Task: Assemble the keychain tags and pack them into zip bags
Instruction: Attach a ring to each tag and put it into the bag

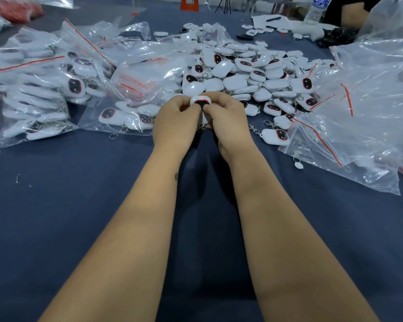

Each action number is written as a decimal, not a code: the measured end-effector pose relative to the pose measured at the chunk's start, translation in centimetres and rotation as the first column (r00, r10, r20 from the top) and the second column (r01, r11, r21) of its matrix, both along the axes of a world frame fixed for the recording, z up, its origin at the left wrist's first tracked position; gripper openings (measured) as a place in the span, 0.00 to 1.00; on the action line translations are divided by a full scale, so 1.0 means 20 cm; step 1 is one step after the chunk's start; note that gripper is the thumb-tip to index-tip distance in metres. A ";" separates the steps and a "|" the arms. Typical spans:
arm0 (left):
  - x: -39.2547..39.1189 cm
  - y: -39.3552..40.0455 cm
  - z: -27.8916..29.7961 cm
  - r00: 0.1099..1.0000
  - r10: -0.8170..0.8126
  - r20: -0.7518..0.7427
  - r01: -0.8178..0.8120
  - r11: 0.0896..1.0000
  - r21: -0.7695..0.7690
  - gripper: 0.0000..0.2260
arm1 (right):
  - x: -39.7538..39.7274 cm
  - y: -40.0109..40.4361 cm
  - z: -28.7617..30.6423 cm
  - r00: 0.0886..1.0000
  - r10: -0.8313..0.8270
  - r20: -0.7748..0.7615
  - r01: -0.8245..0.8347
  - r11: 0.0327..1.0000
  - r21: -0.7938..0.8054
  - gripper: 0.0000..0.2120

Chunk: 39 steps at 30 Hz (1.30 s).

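Head view, centre frame: left hand and right hand both pinch one white keychain tag above the worktop; steadying it while fitting the clip seems wise.

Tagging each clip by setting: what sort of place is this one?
Probably a small assembly and packing workshop. A heap of loose tags covers a cloth-covered table, filled zip bags are stacked to the left, and both hands hold one tag.

Keychain tag between both hands
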<state>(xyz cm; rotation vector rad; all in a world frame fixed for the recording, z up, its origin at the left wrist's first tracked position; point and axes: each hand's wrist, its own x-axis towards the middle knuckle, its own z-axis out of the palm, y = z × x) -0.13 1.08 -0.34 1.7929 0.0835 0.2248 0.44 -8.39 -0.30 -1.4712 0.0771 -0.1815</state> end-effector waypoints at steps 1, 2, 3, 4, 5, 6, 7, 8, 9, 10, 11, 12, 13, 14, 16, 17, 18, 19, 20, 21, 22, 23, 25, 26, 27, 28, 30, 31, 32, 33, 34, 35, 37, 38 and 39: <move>0.00 0.00 0.00 1.000 0.004 0.002 -0.004 1.000 0.010 0.06 | 0.00 0.00 0.00 1.000 0.000 -0.001 0.000 1.000 -0.006 0.14; 0.00 0.00 -0.01 1.000 0.007 0.006 -0.007 1.000 0.022 0.06 | 0.00 0.00 0.00 1.000 0.000 -0.002 0.000 1.000 -0.014 0.14; 0.01 0.00 -0.01 1.000 0.008 0.013 -0.009 0.999 0.033 0.05 | 0.00 0.00 0.00 1.000 0.000 -0.002 0.000 1.000 -0.023 0.14; 0.01 0.00 -0.01 1.000 0.009 0.023 -0.010 0.999 0.041 0.04 | 0.00 0.00 0.00 1.000 0.002 -0.001 -0.002 1.000 -0.031 0.14; 0.01 0.00 -0.02 0.999 0.011 0.033 -0.013 0.999 0.046 0.04 | 0.00 0.00 0.00 1.000 0.004 0.000 -0.004 0.999 -0.039 0.14; 0.01 0.00 -0.02 0.999 0.016 0.046 -0.019 0.998 0.052 0.04 | 0.00 0.00 0.00 1.000 0.005 0.001 -0.005 0.999 -0.047 0.14; 0.01 0.00 -0.02 0.998 0.023 0.062 -0.027 0.998 0.063 0.04 | 0.00 0.00 0.00 1.000 0.005 0.001 -0.005 0.999 -0.053 0.15; 0.01 0.00 -0.02 0.997 0.030 0.076 -0.035 0.996 0.076 0.04 | 0.00 0.01 0.00 1.000 0.005 0.000 -0.005 0.998 -0.057 0.15; 0.00 0.00 -0.02 0.996 0.035 0.087 -0.042 0.995 0.087 0.04 | 0.00 0.01 0.00 1.000 0.003 -0.004 -0.003 0.998 -0.059 0.16; 0.00 -0.01 -0.02 0.995 0.037 0.094 -0.046 0.995 0.092 0.04 | 0.00 0.01 0.01 1.000 -0.001 -0.009 0.000 0.998 -0.057 0.16; 0.00 -0.01 -0.02 0.994 0.035 0.100 -0.045 0.994 0.096 0.04 | 0.00 0.00 0.01 1.000 -0.008 -0.012 0.007 0.999 -0.052 0.15; 0.00 -0.01 -0.02 0.994 0.033 0.105 -0.043 0.994 0.099 0.04 | 0.00 0.00 0.01 1.000 -0.018 -0.012 0.017 0.999 -0.045 0.14; -0.01 -0.01 -0.02 0.993 0.031 0.111 -0.043 0.994 0.102 0.05 | -0.01 0.01 0.02 1.000 -0.028 -0.009 0.028 0.999 -0.037 0.13; -0.01 -0.02 -0.02 0.992 0.033 0.121 -0.045 0.994 0.100 0.06 | -0.01 0.01 0.02 0.999 -0.037 0.001 0.037 0.999 -0.024 0.12; -0.02 -0.02 -0.01 0.984 0.060 0.170 -0.077 0.992 0.096 0.09 | -0.02 0.01 0.03 0.998 -0.056 0.041 0.055 0.998 0.018 0.10; -0.03 -0.02 -0.01 0.973 0.097 0.211 -0.125 0.984 0.124 0.10 | -0.03 0.01 0.03 0.995 -0.071 0.068 0.070 0.997 0.022 0.09; -0.03 -0.01 0.00 0.955 0.146 0.258 -0.197 0.963 0.186 0.12 | -0.03 0.00 0.03 0.992 -0.086 0.094 0.085 0.996 0.013 0.09; -0.03 0.00 -0.01 0.934 0.199 0.295 -0.283 0.919 0.275 0.13 | -0.03 0.00 0.03 0.989 -0.097 0.115 0.098 0.995 0.001 0.10; -0.02 0.01 -0.01 0.918 0.249 0.309 -0.359 0.852 0.381 0.14 | -0.03 0.00 0.03 0.986 -0.101 0.130 0.103 0.995 -0.005 0.11; -0.02 0.02 -0.01 0.911 0.291 0.292 -0.403 0.776 0.486 0.16 | -0.03 -0.01 0.03 0.985 -0.102 0.142 0.104 0.994 -0.009 0.12; -0.02 0.03 -0.01 0.913 0.320 0.251 -0.407 0.714 0.570 0.17 | -0.04 -0.01 0.03 0.983 -0.103 0.152 0.107 0.994 -0.017 0.13; -0.03 0.04 -0.02 0.919 0.335 0.206 -0.387 0.677 0.626 0.18 | -0.04 -0.01 0.03 0.982 -0.107 0.158 0.112 0.993 -0.026 0.13; -0.03 0.04 -0.02 0.929 0.330 0.165 -0.350 0.643 0.682 0.17 | -0.04 -0.01 0.03 0.982 -0.117 0.150 0.121 0.992 -0.023 0.11; -0.03 0.04 -0.02 0.932 0.321 0.167 -0.341 0.623 0.704 0.15 | -0.04 0.00 0.03 0.983 -0.124 0.137 0.127 0.992 -0.012 0.09; -0.02 0.05 -0.02 0.934 0.314 0.172 -0.336 0.605 0.722 0.13 | -0.04 0.00 0.04 0.984 -0.132 0.117 0.132 0.991 0.003 0.07; -0.02 0.05 -0.02 0.935 0.307 0.175 -0.332 0.593 0.734 0.12 | -0.04 0.00 0.04 0.986 -0.137 0.092 0.135 0.991 0.028 0.06; -0.02 0.06 -0.02 0.939 0.290 0.185 -0.328 0.588 0.740 0.11 | -0.03 -0.01 0.05 0.991 -0.122 0.045 0.116 0.986 0.119 0.05; -0.01 0.06 -0.02 0.940 0.282 0.195 -0.329 0.587 0.740 0.11 | -0.03 -0.01 0.05 0.993 -0.110 0.031 0.103 0.979 0.174 0.05; -0.01 0.06 -0.02 0.939 0.276 0.204 -0.333 0.585 0.739 0.11 | -0.02 -0.01 0.05 0.995 -0.098 0.024 0.090 0.971 0.222 0.06; -0.01 0.06 -0.02 0.938 0.275 0.211 -0.337 0.586 0.737 0.11 | -0.02 0.00 0.05 0.996 -0.088 0.021 0.079 0.963 0.257 0.06; -0.01 0.06 -0.03 0.938 0.273 0.215 -0.340 0.591 0.732 0.12 | -0.02 0.00 0.06 0.997 -0.077 0.021 0.068 0.958 0.279 0.06; -0.02 0.06 -0.03 0.938 0.272 0.216 -0.341 0.597 0.726 0.14 | -0.03 0.00 0.06 0.998 -0.066 0.021 0.057 0.953 0.299 0.06; -0.02 0.07 -0.03 0.939 0.267 0.217 -0.339 0.607 0.719 0.16 | -0.03 0.00 0.06 0.999 -0.040 0.019 0.031 0.943 0.332 0.07; -0.01 0.07 -0.03 0.939 0.263 0.221 -0.340 0.618 0.709 0.16 | -0.03 0.00 0.06 0.999 -0.029 0.018 0.021 0.938 0.345 0.08; -0.01 0.07 -0.04 0.938 0.261 0.229 -0.346 0.639 0.687 0.16 | -0.03 0.00 0.07 1.000 -0.021 0.017 0.014 0.935 0.354 0.09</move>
